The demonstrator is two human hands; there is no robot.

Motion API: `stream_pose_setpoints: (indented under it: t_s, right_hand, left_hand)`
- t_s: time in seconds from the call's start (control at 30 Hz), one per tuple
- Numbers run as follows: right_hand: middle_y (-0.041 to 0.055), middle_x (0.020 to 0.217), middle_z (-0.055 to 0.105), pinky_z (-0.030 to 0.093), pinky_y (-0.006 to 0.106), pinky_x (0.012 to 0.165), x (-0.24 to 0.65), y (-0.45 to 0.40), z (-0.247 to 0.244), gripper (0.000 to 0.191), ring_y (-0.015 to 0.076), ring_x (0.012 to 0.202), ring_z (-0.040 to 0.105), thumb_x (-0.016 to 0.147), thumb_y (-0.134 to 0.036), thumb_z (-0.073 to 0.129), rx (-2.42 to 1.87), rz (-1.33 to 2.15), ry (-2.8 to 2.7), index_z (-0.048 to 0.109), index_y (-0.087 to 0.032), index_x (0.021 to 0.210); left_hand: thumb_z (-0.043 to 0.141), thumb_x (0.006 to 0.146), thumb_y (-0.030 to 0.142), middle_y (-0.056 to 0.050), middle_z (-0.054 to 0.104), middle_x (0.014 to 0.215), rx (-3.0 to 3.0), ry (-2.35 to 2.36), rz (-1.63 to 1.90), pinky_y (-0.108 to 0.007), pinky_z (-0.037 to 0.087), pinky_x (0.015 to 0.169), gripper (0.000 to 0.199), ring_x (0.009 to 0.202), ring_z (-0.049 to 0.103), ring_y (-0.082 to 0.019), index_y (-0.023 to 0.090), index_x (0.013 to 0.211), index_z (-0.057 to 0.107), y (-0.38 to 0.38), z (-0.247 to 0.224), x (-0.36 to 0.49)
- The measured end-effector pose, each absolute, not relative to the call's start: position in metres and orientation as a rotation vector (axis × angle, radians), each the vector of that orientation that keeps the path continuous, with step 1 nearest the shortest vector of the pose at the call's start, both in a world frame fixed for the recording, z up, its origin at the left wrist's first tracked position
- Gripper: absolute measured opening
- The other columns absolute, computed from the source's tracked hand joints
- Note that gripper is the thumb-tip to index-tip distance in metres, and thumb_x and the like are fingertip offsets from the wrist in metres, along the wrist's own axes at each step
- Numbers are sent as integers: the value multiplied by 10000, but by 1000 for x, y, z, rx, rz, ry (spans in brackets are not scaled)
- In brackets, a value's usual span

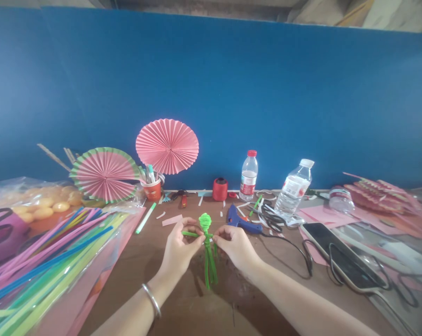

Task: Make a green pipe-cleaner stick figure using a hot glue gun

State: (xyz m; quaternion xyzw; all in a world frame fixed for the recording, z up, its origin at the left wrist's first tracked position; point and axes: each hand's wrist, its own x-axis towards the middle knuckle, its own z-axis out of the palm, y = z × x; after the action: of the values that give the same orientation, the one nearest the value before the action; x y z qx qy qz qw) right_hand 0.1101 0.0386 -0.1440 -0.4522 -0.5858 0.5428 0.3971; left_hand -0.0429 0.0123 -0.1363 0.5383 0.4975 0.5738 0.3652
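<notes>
A bright green pipe-cleaner figure [209,261] with a coiled round head hangs upright between my hands, above the brown table [127,289]. My left hand [183,242], with a silver bangle at the wrist, pinches the figure's left side just below the head; a green strand sticks out between the fingers. On the other side, my right hand [234,242] pinches the green strand at the figure's right. Several green strands dangle below as a body and legs.
Bagged coloured pipe cleaners [64,261] lie at left. Behind stand pink paper fans [167,146], a cup of markers [151,189], red tape [220,189] and bottles [249,179]. A blue glue gun [244,221], its cable and a phone [344,256] lie at right.
</notes>
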Motion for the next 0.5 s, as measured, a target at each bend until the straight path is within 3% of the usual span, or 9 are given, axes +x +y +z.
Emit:
stream_pose_setpoints:
  t_s: [0.27, 0.5]
  right_hand:
    - [-36, 512, 526, 382, 183, 451, 121, 46, -145, 251, 61, 452, 491, 540, -253, 722, -992, 1953, -1342, 589, -113, 702]
    - [-49, 510, 545, 269, 137, 361, 125, 49, -149, 280, 29, 385, 447, 581, -297, 728, -920, 2079, -1250, 526, -138, 692]
  left_hand:
    - [608, 663, 163, 16, 609, 705, 1400, 1299, 1454, -277, 457, 673, 312, 703, 598, -153, 185, 937, 461, 13, -137, -45]
    - [602, 672, 166, 9, 609, 716, 1418, 1301, 1430, -280, 458, 681, 314, 727, 599, -159, 188, 949, 456, 13, -136, -45]
